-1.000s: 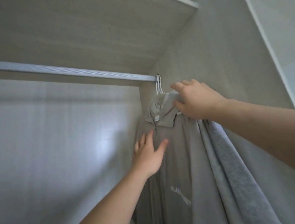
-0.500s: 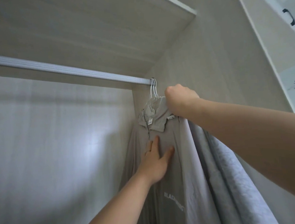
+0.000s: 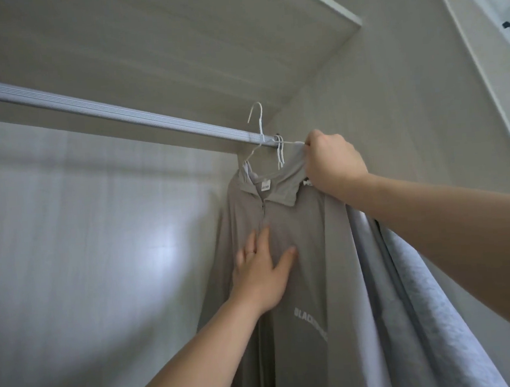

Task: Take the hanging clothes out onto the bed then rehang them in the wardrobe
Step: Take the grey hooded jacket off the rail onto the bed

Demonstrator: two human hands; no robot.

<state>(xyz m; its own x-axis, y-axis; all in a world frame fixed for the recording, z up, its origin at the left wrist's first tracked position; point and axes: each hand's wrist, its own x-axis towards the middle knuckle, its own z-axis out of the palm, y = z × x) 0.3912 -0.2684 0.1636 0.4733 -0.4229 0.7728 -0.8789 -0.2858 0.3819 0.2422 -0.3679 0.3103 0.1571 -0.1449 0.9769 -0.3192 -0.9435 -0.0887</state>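
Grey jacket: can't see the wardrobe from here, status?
Right hand gripping jacket shoulder. Left hand flat on its front. Hanger hook above rail.

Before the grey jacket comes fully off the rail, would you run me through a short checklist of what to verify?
1. Front hanger hook above the rail: ok, lifted free.
2. Right hand gripping the jacket's shoulder: ok, closed on fabric.
3. Left hand steadying the grey jacket: ok, flat on its chest.
4. Other hangers staying hooked: ok.
5. Light grey garment clear of the arm: not ok, it drapes beneath the forearm.
6. Hem free below: cannot tell.
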